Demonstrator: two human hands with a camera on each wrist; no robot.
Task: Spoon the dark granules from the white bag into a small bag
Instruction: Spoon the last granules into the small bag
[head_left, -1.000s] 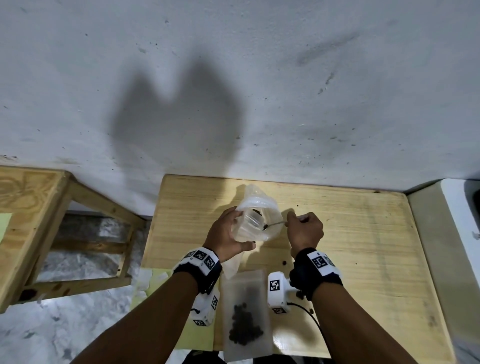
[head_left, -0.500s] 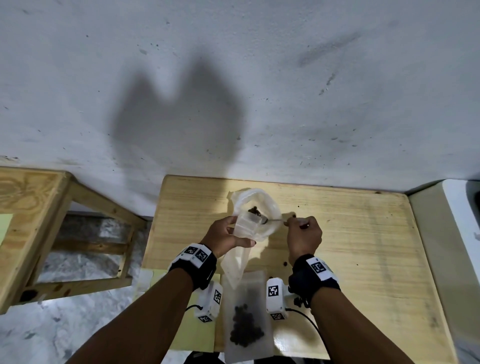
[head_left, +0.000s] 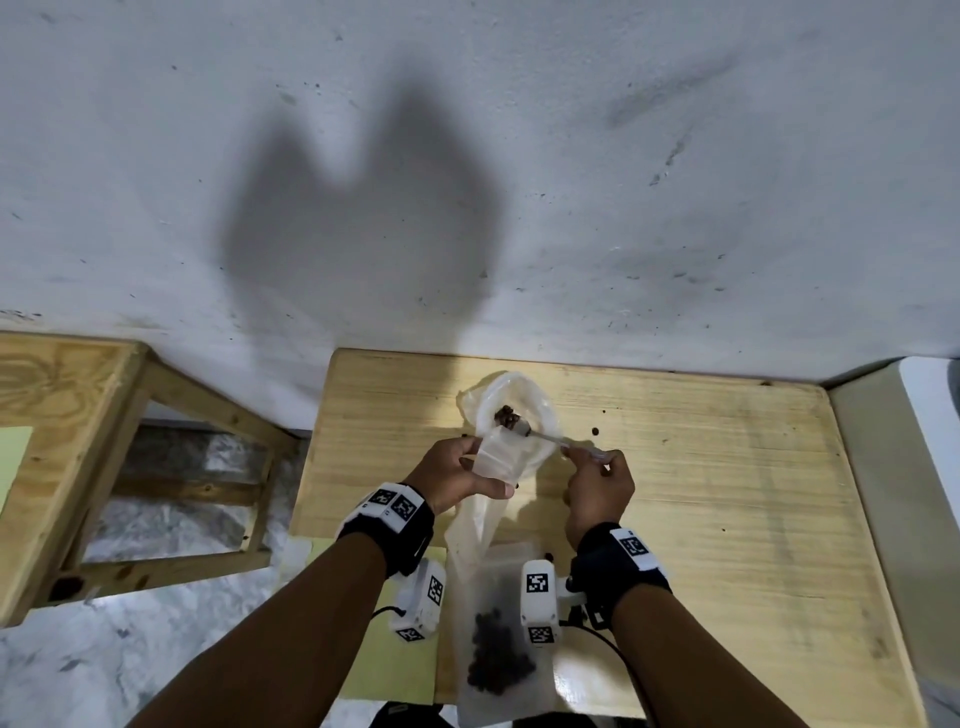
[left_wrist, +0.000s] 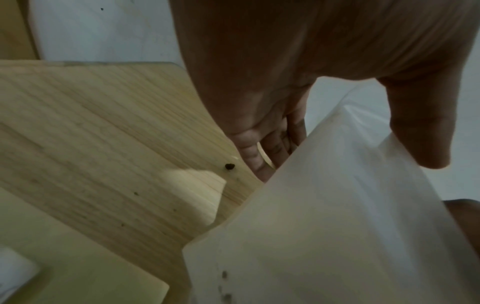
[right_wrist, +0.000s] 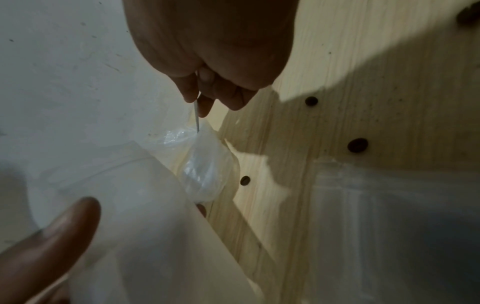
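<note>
Here, spoon (head_left: 540, 435) in right hand (head_left: 600, 486).

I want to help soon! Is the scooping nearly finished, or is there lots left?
One small bag near the table's front edge already holds granules. Now the left hand holds another small bag open while the right hand dips the spoon into the white bag. Only a few granules show there.

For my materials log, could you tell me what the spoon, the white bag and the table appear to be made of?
Spoon: probably metal; thin grey handle with a slight shine.
White bag: thin translucent plastic film; it crinkles and the dark granules show at its mouth.
Table: pale wood, matt or lightly finished; straight grain lines run across it.
</note>
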